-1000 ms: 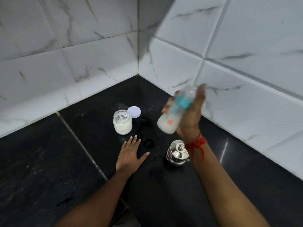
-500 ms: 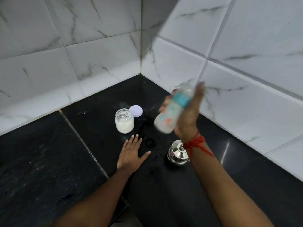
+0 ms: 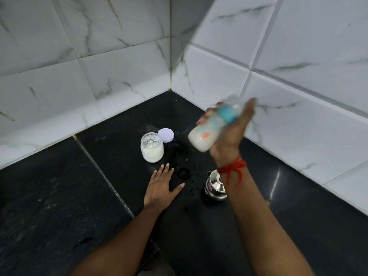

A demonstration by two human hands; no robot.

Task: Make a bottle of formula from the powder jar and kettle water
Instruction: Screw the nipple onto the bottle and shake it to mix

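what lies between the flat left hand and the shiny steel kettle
A wet ring and scattered water droplets on the black stone counter, in the head view.

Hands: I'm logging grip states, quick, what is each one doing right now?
Left hand: open, palm flat on the black countertop.
Right hand: grips the baby bottle, tilted in the air.

My right hand [image 3: 232, 136] grips the bottle [image 3: 203, 137] in the air. The bottle is tilted and blurred, with its teal collar uppermost and milky liquid inside. A red thread [image 3: 232, 168] circles that wrist. My left hand [image 3: 160, 189] lies flat on the black counter [image 3: 59, 196], near the open jar [image 3: 152, 149] of powder. Its lid [image 3: 165, 135] lies just behind it. The steel kettle [image 3: 215, 187] stands under my right wrist. 2 tiled walls [image 3: 119, 56] meet behind.
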